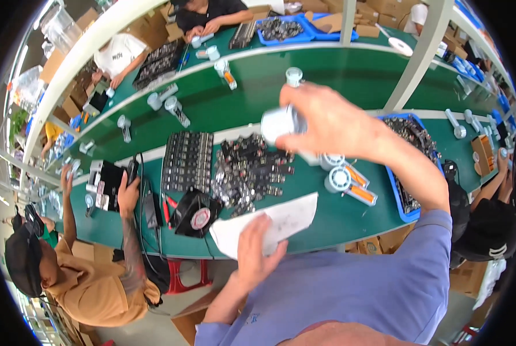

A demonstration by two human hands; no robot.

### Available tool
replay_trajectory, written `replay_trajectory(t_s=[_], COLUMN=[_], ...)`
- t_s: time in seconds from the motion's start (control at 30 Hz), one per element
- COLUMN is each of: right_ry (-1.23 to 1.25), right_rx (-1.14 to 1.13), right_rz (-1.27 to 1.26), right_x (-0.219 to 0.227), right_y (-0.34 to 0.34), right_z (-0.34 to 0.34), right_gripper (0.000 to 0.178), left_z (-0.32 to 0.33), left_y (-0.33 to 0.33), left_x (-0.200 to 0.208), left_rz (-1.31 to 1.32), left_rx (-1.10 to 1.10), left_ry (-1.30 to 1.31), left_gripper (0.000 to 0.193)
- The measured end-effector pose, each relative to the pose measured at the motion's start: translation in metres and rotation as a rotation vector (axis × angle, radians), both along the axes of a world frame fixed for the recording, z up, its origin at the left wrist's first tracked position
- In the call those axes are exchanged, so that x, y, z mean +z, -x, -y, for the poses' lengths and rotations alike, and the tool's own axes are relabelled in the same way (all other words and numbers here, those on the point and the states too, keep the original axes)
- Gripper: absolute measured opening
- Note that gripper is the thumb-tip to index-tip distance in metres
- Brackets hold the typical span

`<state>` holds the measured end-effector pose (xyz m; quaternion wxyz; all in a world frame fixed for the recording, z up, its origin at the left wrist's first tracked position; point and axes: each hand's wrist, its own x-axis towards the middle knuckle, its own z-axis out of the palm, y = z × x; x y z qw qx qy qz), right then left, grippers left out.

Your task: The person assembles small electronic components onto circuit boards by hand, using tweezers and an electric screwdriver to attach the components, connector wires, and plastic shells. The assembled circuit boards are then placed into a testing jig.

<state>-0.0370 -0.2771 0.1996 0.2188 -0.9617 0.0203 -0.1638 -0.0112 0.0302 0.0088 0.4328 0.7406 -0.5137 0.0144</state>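
My right hand (338, 124) is raised over the table, fingers and thumb closed around a pale blue, round-headed plastic device (278, 123). My left hand (254, 249) lies on a white sheet (295, 219) with dark smudges at the near table edge, fingers stretched out and thumb apart. Right of the sheet lie similar round-headed devices (338, 180) with orange cylinders in their open handles. Beyond the sheet is a heap of small dark circuit boards (252, 167), some in clear wrapping. Rows of board panels (187, 161) stand to its left.
A black square fan (196, 213) and red-handled pliers (167, 211) lie left of the sheet. A blue tray (409, 214) of boards stands right, near my arm. More devices (177, 111) sit on the green strip beyond. Co-workers (90, 282) work on both sides and across.
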Motion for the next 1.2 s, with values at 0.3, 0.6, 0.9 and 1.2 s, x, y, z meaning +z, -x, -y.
replay_trajectory(t_s=[0.3,0.6,0.9,1.2], right_ry=[-0.233,-0.036,0.061,-0.192], right_rx=[0.342,-0.04,-0.085,-0.248], right_rz=[-0.465,-0.107,-0.197,-0.179], right_x=[-0.119,-0.181,-0.19,-0.179], right_y=[0.022,-0.044,-0.055,-0.038], right_z=[-0.108,-0.003,0.005,-0.002], right_gripper=[0.061,0.024,0.029,0.02], left_z=[-0.004,-0.007,-0.01,0.024], left_y=[-0.018,-0.018,-0.023,-0.018], left_x=[-0.027,-0.008,0.001,0.002], left_rz=[-0.244,-0.143,0.029,0.02], left_rx=[-0.075,0.003,-0.086,-0.13], left_ry=[-0.048,-0.082,-0.074,-0.083], left_gripper=[0.102,0.084,0.043,0.017])
